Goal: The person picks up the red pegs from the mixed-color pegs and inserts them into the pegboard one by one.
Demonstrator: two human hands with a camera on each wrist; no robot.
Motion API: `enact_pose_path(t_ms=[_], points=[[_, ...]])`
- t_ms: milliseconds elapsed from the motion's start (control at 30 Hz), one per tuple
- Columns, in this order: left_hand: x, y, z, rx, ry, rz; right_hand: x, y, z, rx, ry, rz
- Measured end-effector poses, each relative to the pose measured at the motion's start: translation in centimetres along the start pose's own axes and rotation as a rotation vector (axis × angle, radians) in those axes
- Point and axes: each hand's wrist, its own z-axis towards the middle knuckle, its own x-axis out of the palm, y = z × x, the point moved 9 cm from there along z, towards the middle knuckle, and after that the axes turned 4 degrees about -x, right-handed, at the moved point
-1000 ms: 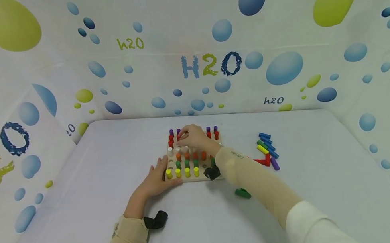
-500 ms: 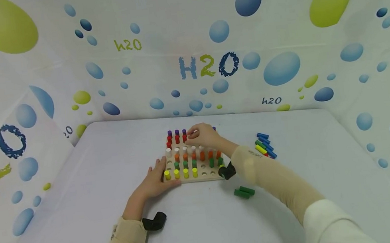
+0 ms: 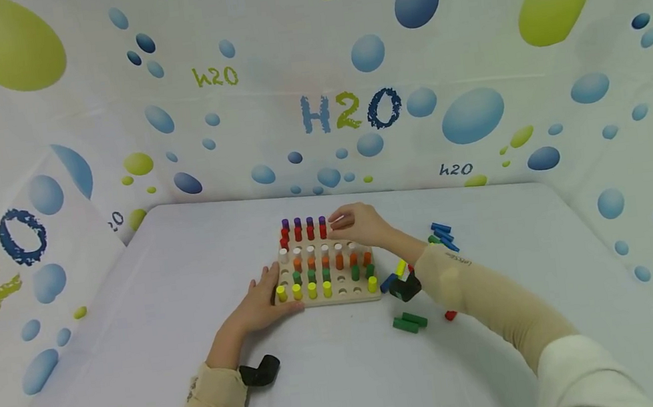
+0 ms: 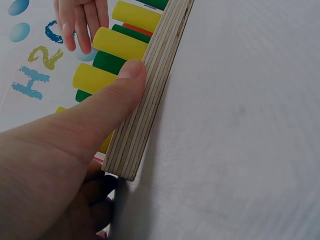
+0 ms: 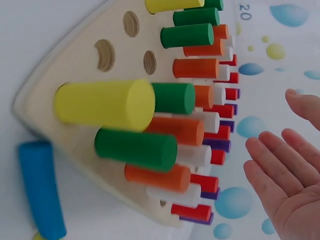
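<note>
A wooden pegboard (image 3: 337,300) lies on the table with rows of yellow, green, orange, white, red and purple pegs standing in it. My left hand (image 3: 256,305) holds its front-left corner; in the left wrist view the thumb (image 4: 112,97) presses the plywood edge (image 4: 145,110) and the other fingers are partly hidden. Over the back right of the board hovers my right hand (image 3: 365,227), fingertips close to the red (image 3: 323,231) and purple pegs (image 3: 322,221). The right wrist view shows that hand (image 5: 287,185) with extended fingers and no peg in them.
Loose pegs lie right of the board: a blue one (image 3: 388,283), a yellow one (image 3: 400,267) and several blue ones (image 3: 445,237). Two green pegs (image 3: 410,322) and a red one (image 3: 451,315) lie nearer. A patterned backdrop (image 3: 310,64) rises behind the table.
My right hand has moved rightward along the back rows, uncovering more red and purple pegs and the loose pegs beside the board. The left hand keeps its place.
</note>
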Motion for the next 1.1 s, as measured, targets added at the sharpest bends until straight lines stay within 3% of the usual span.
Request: enact_pose_path(t_ms=[233,1100], points=[[0.0,0.0,-0.2,-0.006,-0.004,0.0,-1.3,-0.4,-1.9,-0.021,-0.006,-0.005],[0.0,-0.1,-0.1,-0.004,-0.003,-0.003,-4.8,-3.4,-7.2,0.022,-0.018,-0.003]])
